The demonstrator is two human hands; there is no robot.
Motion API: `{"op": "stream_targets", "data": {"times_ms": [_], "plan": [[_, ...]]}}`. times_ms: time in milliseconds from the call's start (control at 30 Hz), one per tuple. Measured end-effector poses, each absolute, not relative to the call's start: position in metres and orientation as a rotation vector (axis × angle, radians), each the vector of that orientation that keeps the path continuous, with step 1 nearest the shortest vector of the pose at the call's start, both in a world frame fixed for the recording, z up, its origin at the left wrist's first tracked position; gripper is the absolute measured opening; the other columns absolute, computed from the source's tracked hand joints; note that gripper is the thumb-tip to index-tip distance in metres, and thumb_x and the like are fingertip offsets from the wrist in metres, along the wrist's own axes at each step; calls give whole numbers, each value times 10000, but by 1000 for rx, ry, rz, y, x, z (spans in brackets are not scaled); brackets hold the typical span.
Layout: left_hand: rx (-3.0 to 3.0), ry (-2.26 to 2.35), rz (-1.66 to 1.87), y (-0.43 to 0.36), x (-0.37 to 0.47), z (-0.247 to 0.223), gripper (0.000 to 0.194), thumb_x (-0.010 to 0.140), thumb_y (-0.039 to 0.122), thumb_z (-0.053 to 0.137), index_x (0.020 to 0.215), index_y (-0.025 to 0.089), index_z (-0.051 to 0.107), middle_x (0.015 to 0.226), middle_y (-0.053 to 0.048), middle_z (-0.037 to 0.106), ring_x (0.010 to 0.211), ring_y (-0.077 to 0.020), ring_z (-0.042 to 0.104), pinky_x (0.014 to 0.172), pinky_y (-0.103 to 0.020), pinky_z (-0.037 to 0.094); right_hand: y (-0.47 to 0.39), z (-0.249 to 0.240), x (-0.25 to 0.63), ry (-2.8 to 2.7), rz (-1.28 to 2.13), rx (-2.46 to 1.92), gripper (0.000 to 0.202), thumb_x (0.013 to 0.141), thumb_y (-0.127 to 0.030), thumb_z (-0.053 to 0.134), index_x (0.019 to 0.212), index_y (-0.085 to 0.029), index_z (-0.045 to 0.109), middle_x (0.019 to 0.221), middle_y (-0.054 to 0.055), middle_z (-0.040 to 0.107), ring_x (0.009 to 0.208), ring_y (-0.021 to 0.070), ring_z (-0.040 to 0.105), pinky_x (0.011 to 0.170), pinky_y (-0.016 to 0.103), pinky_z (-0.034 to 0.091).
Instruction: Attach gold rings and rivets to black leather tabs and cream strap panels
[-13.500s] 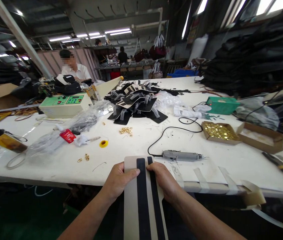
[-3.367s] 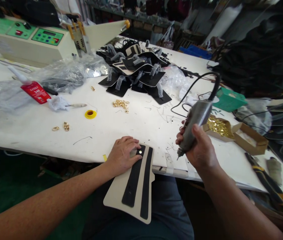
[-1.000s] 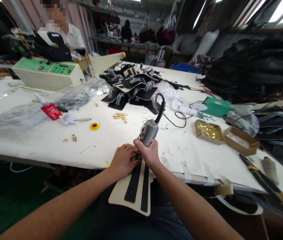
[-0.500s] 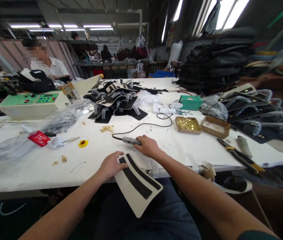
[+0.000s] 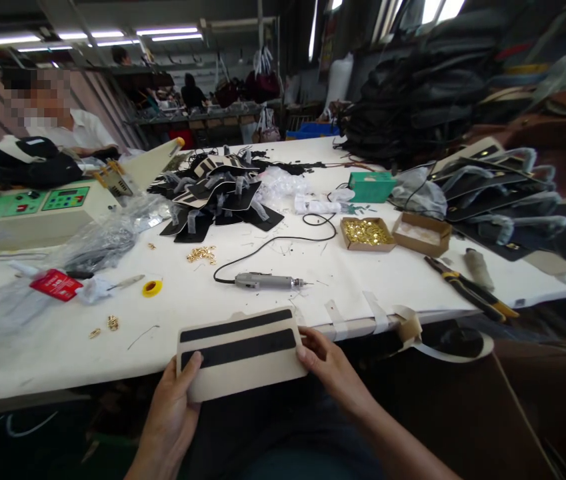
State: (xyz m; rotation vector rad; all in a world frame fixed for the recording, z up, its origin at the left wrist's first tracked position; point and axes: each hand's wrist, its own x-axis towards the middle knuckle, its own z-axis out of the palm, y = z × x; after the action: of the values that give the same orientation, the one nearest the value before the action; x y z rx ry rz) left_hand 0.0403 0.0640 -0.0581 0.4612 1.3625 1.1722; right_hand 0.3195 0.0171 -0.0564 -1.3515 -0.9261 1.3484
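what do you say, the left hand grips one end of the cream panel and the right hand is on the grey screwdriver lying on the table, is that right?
Not quite: the right hand holds the other end of the cream panel, not the grey screwdriver, as the head view shows. The rest stands.

Wht table (image 5: 77,353), gry elec. driver (image 5: 265,281), ylw roll (image 5: 145,290), grn box (image 5: 370,188)
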Motion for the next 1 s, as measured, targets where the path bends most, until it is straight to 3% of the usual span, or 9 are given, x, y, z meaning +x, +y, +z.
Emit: {"op": "stream_targets", "data": {"times_ms": [233,333,433,533,600,633,733,800,1000], "plan": [[752,1556,1206,25,26,-78,709,670,478,937,1254,178,671,1165,-128,747,1072,-309,736,901,-449,639,18,-17,298,-963,1408,-1288,363,860,-524,782,1016,-197,774,943,59,763,876,259,691,739,313,548],[1213,1834,1372,17,11,-72,758,723,493,884,1378,218,617,1345,-144,660,1135,-322,698,992,-523,599,32,7,292,-1158,1401,-1368,348,880,-523,749,873,-175,753,771,33,683,680,179,585,571,251,439],[1717,1747,1418,10,13,-60,678,845,441,789,1463,259,578,1497,-154,578,1315,-368,614,1114,-572,521,48,21,266,-1267,1506,-1339,390,861,-540,745,765,-165,700,661,14,601,599,147,503,518,243,371],[2040,1493,1343,9,28,-54,918,758,541,856,1555,255,500,1557,-187,537,1422,-424,533,1148,-584,496,59,25,226,-1233,1670,-1218,400,853,-563,748,808,-168,706,690,20,634,614,156,531,548,255,407],[1913,1507,1333,12,36,-54,953,769,569,838,1585,248,464,1566,-190,540,1426,-416,537,1150,-568,495,64,26,201,-1214,1723,-1160,384,870,-555,742,925,-176,743,765,34,690,662,174,584,595,269,454],[1759,1550,1353,15,38,-55,864,826,552,790,1574,248,482,1547,-182,568,1409,-395,560,1149,-548,496,67,27,191,-1230,1738,-1132,380,870,-543,749,986,-181,757,814,43,719,706,189,619,638,281,486],[1227,1518,1393,23,30,-57,569,942,548,646,1411,226,663,1383,-161,711,1278,-356,667,1095,-486,534,80,33,167,-1359,1779,-1045,407,851,-531,784,1090,-202,779,976,67,777,929,257,712,848,337,551],[886,1392,1381,28,16,-58,549,924,598,652,1278,190,750,1253,-159,778,1193,-370,713,1035,-480,567,95,37,154,-1488,1728,-1038,413,854,-542,783,1112,-220,788,1052,72,791,1038,284,723,928,364,547],[268,1288,1422,33,-32,-69,630,682,574,896,1137,147,802,1035,-144,836,1006,-382,783,969,-486,585,176,15,87,-1778,1254,-1190,291,899,-451,724,1049,-213,799,957,52,803,846,222,728,772,328,551]]}}
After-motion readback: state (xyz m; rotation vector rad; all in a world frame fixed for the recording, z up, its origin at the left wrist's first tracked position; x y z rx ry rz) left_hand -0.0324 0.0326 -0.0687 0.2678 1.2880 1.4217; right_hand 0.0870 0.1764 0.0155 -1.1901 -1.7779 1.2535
